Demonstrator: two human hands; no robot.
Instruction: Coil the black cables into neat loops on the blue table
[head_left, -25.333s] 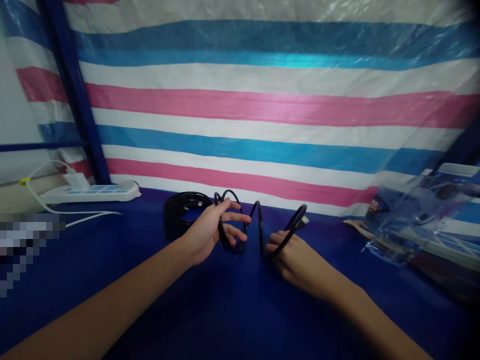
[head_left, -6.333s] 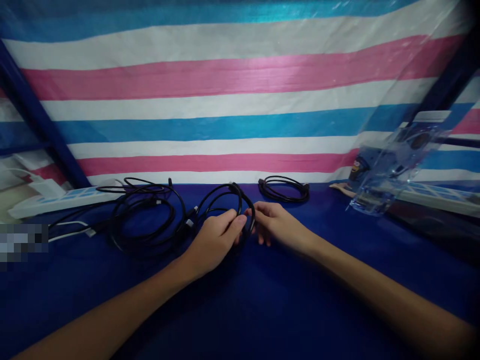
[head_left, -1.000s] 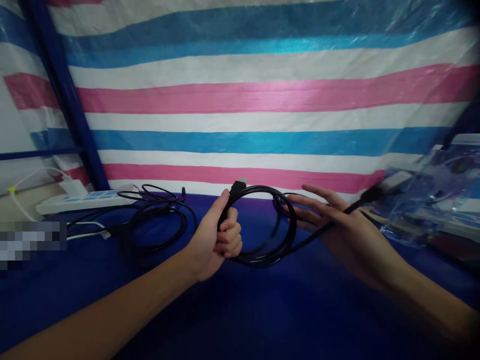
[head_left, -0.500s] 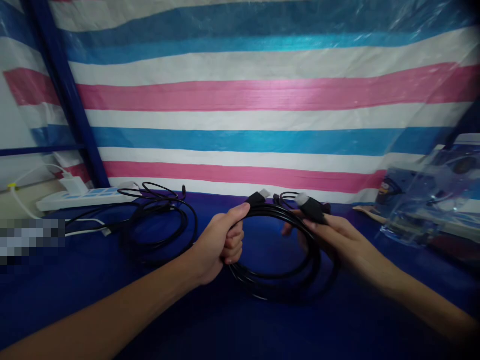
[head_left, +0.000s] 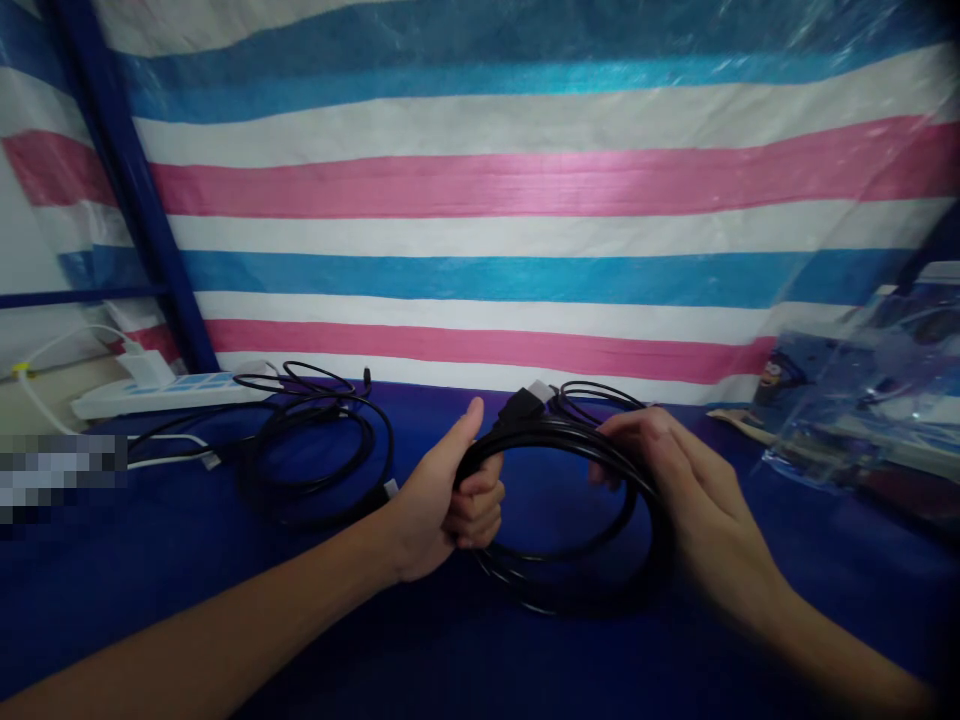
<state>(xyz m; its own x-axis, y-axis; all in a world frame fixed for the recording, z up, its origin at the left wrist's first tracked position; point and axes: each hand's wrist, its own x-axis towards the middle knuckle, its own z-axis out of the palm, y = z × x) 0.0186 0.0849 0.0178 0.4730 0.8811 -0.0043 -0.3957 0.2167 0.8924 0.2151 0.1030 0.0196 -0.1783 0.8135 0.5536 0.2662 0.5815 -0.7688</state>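
A coiled black cable (head_left: 559,560) hangs in a round loop just above the blue table (head_left: 480,650). My left hand (head_left: 442,495) is closed in a fist round the loop's left side, thumb up. A black plug with a silver tip (head_left: 525,400) sticks out at the top of the coil. My right hand (head_left: 686,500) curls over the loop's right side, fingers wrapped on the strands. Behind the coil lies a smaller coiled black cable (head_left: 592,395) on the table.
A loose tangle of black cables (head_left: 315,450) lies to the left. A white power strip (head_left: 169,390) with a white charger sits at the back left. Clear plastic bags (head_left: 862,400) lie at the right. A striped tarp (head_left: 525,200) forms the back wall.
One second ago my right hand was open, drawing a cable end in from the right. Now it has closed on the loop's right side, and the coil has dropped lower.
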